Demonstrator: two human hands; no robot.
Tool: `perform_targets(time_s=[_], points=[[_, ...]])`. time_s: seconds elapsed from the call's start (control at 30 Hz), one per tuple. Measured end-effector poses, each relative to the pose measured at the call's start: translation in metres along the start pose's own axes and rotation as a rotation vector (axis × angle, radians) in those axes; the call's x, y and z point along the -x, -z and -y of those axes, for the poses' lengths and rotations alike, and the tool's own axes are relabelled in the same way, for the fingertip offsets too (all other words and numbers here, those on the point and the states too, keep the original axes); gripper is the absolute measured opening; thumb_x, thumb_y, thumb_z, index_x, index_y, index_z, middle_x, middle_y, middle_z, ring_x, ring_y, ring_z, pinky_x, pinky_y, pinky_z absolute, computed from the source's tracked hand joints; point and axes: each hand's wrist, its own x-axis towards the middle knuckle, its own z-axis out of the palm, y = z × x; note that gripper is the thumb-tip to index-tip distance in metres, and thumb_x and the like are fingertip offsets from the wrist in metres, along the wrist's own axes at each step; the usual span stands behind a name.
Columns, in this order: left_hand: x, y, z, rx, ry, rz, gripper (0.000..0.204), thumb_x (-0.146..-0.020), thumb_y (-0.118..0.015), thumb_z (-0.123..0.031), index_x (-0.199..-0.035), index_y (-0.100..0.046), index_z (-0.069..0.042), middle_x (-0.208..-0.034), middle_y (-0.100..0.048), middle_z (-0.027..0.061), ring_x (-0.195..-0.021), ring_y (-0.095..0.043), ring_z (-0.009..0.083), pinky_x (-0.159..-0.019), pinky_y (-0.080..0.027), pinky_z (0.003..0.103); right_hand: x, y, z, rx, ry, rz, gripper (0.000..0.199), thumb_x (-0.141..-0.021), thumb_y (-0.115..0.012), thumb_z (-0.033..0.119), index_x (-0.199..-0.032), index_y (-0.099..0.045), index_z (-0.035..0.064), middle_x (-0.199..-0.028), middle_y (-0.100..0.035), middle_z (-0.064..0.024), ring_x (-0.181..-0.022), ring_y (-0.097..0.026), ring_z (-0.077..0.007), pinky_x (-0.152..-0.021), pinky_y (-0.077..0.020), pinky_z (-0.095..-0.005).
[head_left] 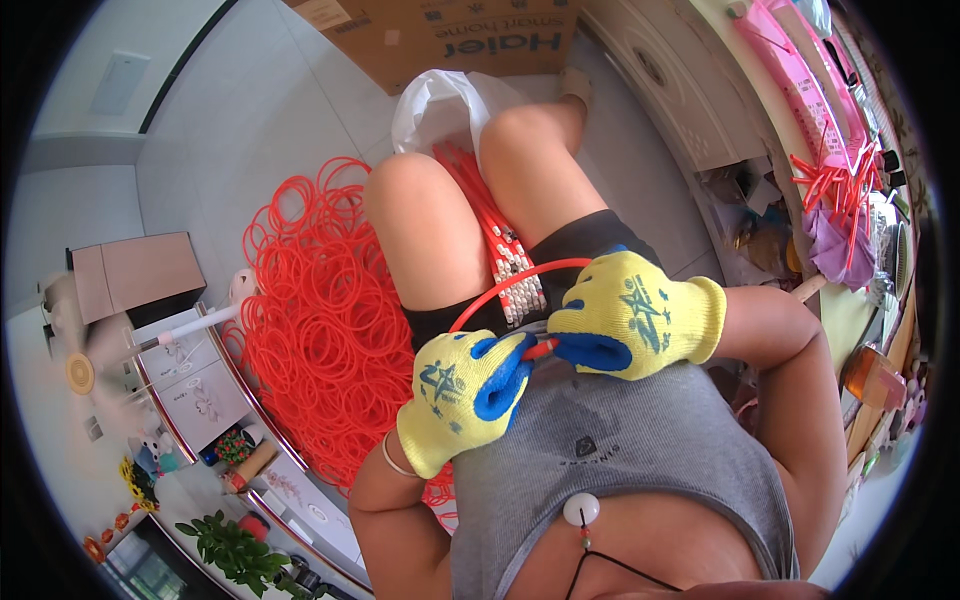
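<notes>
My left hand (455, 395), in a yellow knit glove with a blue coated palm, is closed on one end of a red tube (548, 266). My right hand (640, 315), gloved the same way, pinches the tube's other end close by. The tube arches above both gloves as a loop, and a short red piece of it shows between the fingertips. Whether the two ends are joined is hidden by the fingers. Just beyond, between my thighs, lies a bundle of red strips (470, 185) with white end pieces (517, 287) toward me.
A large heap of red rings (310, 290) covers the floor at my left. A white plastic bag (435, 100) sits between my knees, before a cardboard box (450, 45). A fan (85, 370) and cabinets (205, 390) stand left; a cluttered counter (720, 25) runs along the right.
</notes>
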Motion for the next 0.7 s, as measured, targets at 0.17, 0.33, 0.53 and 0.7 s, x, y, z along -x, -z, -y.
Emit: perform_targets(time_s=[0.17,0.33,0.53,0.7], points=[[-0.001,-0.002,-0.002,-0.011,-0.051,-0.018,0.031,-0.071,-0.074,-0.003,-0.102,-0.074,-0.004,-0.072,-0.062,0.0113,-0.059,-0.059,0.0317,-0.054,-0.045,0.042,-0.021,0.019,0.021,0.052,-0.182,0.145,0.035,-0.085,-0.072,0.024,-0.110,-0.073,0.0002,-0.093,-0.074,-0.0112,-0.074,-0.073,-0.0242,-0.064,-0.0574,-0.0349],[0.000,-0.005,-0.002,-0.046,-0.048,0.000,0.022,-0.074,-0.075,-0.009,-0.095,-0.072,-0.006,-0.077,-0.064,0.0090,-0.060,-0.061,0.0295,-0.055,-0.047,0.041,-0.022,0.022,0.027,-0.092,-0.418,0.296,0.040,-0.085,-0.073,0.027,-0.116,-0.071,0.0039,-0.097,-0.072,-0.0119,-0.081,-0.072,-0.0276,-0.069,-0.0561,-0.0373],[0.021,0.031,-0.012,-0.173,0.165,-0.164,0.038,-0.074,-0.081,-0.015,-0.110,-0.074,-0.006,-0.082,-0.065,0.0115,-0.073,-0.062,0.0341,-0.068,-0.049,0.045,-0.063,0.055,0.001,-0.174,-0.448,0.173,0.048,-0.084,-0.074,0.026,-0.128,-0.064,0.0088,-0.113,-0.067,-0.0138,-0.102,-0.065,-0.0343,-0.087,-0.0518,-0.0438],[0.120,0.080,0.025,-0.373,0.843,-0.515,0.029,-0.086,-0.072,-0.007,-0.114,-0.072,-0.001,-0.099,-0.070,0.0204,-0.093,-0.065,0.0397,-0.086,-0.050,0.047,-0.018,0.027,-0.072,0.276,-0.608,0.225,0.053,-0.081,-0.076,0.023,-0.132,-0.064,0.0141,-0.124,-0.066,-0.0109,-0.111,-0.063,-0.0344,-0.096,-0.0489,-0.0448]])
